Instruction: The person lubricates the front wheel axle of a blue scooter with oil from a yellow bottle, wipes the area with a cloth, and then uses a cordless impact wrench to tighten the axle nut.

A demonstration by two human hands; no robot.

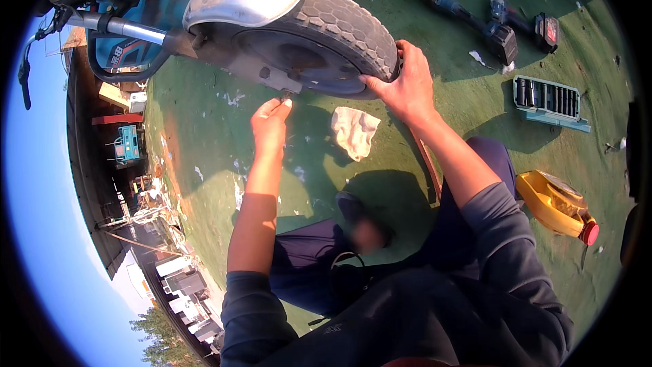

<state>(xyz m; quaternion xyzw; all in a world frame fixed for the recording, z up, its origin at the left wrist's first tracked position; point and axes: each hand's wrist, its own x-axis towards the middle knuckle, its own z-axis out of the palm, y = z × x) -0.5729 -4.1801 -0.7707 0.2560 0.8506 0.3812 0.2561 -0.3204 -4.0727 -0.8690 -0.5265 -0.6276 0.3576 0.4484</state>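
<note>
Ok so the scooter's wheel (350, 30) is sitting at the person's 12 o'clock. Right hand (409, 88) is gripping the tyre at the wheel's 4; left hand (270, 122) is pinching its fingers together by the fork end at 7, can't really tell on what. Pale cloth (355, 133) is lying at 5.

On your R you've an angle grinder (458, 12) & a 2nd cordless tool (498, 8), close tog. on the grn floor (204, 122). Nr them, your teal tray (557, 121) w/ a row of blk sockets (547, 97); closer to you, a yel. jug (540, 197) w/ red cap (589, 234). Whitish cloth (355, 134) lies crumpled, mid-floor. Far L you've a tree (161, 335) & blue sky (37, 163).
</note>
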